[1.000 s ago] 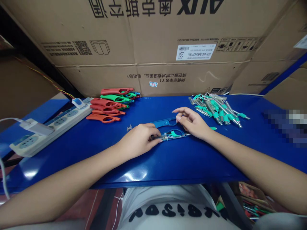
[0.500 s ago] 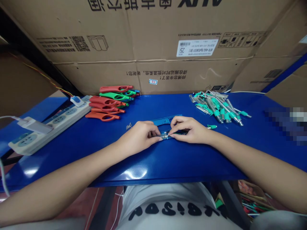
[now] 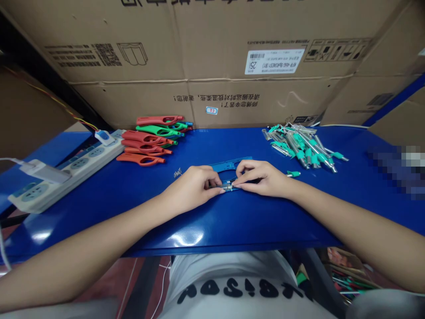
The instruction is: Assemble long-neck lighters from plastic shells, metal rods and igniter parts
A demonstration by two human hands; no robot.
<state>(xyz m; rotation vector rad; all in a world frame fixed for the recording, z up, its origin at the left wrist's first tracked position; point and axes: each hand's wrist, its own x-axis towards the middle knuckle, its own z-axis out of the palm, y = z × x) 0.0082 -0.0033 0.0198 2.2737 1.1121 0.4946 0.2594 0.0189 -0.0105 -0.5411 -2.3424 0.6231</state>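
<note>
Two blue plastic lighter casing halves lie between my hands: the upper blue casing half (image 3: 226, 166) rests flat on the table, and the lower one is mostly covered by my fingers. My left hand (image 3: 195, 186) is closed, thumb and fingers pinching the lower half's left part. A small clear and silvery piece (image 3: 227, 187) sits in it between my fingertips. My right hand (image 3: 264, 178) is also closed, its thumb and index finger pressed together at the right end of that piece. What the right fingertips pinch is too small to make out.
Red, green and blue lighter bodies (image 3: 146, 141) are piled at back left, near a white power strip (image 3: 66, 173). Teal and silver lighter inserts (image 3: 302, 144) are heaped at back right; one insert (image 3: 293, 173) lies beside my right wrist. Small metal bits (image 3: 178, 173) lie left. Behind stands a cardboard box (image 3: 215, 57).
My right fingertips have shifted slightly left along the small piece. My left hand keeps its pinch, and the view has tilted a little.
</note>
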